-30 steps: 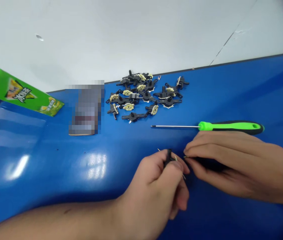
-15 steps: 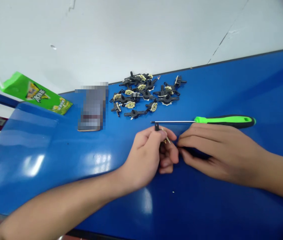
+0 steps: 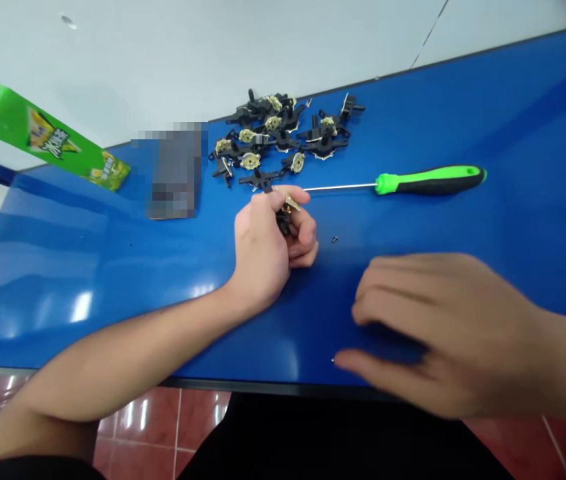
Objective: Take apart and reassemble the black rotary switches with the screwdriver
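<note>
My left hand (image 3: 267, 243) is closed around a black plastic part with a gold-coloured plate (image 3: 289, 200), mostly hidden by the fingers. To its right, a tiny dark metallic piece (image 3: 335, 239) lies on the blue table (image 3: 523, 220). My right hand (image 3: 427, 327) is over the table near its front edge, slightly blurred, with thumb and curled fingers apart and nothing visible between them. Just off the thumb tip is a tiny bright speck (image 3: 333, 361). Behind both hands lies a screwdriver (image 3: 427, 181) with a green and black handle, its shaft pointing left.
Several black parts with gold-coloured plates (image 3: 283, 139) are heaped near the wall (image 3: 263, 47). Left of them is a blurred-out dark flat object (image 3: 175, 173). A green drink carton (image 3: 47, 137) stands tilted in view at the far left. The table's dark front edge (image 3: 203, 384) runs below.
My right hand has drawn away from the left, toward the table's front edge, its thumb now spread. The tiny metallic piece is now uncovered. The camera view has tipped downward.
</note>
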`<state>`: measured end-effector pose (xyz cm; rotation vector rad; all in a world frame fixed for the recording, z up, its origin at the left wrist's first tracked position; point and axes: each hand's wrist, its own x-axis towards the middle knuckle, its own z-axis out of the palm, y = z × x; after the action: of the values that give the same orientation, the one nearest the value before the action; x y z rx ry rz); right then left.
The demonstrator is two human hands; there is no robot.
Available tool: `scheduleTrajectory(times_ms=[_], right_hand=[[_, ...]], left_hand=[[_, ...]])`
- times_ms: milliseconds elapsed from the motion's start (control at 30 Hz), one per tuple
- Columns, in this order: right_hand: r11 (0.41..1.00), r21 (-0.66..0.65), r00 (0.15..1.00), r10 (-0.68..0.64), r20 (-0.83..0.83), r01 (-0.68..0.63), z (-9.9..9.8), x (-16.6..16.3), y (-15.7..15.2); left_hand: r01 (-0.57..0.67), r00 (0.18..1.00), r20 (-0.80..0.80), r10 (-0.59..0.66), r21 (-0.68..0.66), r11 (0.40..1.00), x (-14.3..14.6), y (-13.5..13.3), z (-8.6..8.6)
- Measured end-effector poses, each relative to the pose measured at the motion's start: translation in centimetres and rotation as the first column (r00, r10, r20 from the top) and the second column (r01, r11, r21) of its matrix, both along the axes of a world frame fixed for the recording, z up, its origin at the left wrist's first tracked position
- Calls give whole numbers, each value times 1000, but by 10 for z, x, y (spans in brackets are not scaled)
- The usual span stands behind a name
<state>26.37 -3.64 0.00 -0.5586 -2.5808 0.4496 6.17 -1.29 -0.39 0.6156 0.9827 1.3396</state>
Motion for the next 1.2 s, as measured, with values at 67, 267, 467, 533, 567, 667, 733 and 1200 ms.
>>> scheduleTrajectory(times_ms=[67, 267, 467, 533, 567, 667, 733, 1200], right_hand=[[999, 23, 998, 21, 54, -22, -3, -5, -18], [979, 167, 988, 98, 117, -117, -19, -14, -25], [974, 162, 986, 148, 74, -159, -18, -8, -14], [980, 131, 988, 147, 43, -151, -14, -4, -8], [987, 110, 993, 119, 25, -121, -11, -2, -4], [991, 1, 988, -136, -68, 137, -7, 3, 9], [955, -103, 942, -291, -166, 277, -7, 3, 16], [941, -208, 908, -318, -274, 267, -5, -2, 30]], left_hand=[[13, 1000, -4, -13, -3, 1000, 0, 0, 1], [30, 999, -26, -30, -26, 999, 1, -1, 2], [71, 996, -46, -70, 17, 997, 0, -2, 0], [85, 996, -43, -84, 34, 996, -1, -3, -2], [99, 994, -48, -97, 40, 994, -2, -4, -2], [172, 981, -103, -167, 42, 984, -2, -10, 0], [239, 960, -156, -233, 26, 971, -2, -14, 3], [471, 825, -375, -423, 44, 881, -5, -19, 2]])
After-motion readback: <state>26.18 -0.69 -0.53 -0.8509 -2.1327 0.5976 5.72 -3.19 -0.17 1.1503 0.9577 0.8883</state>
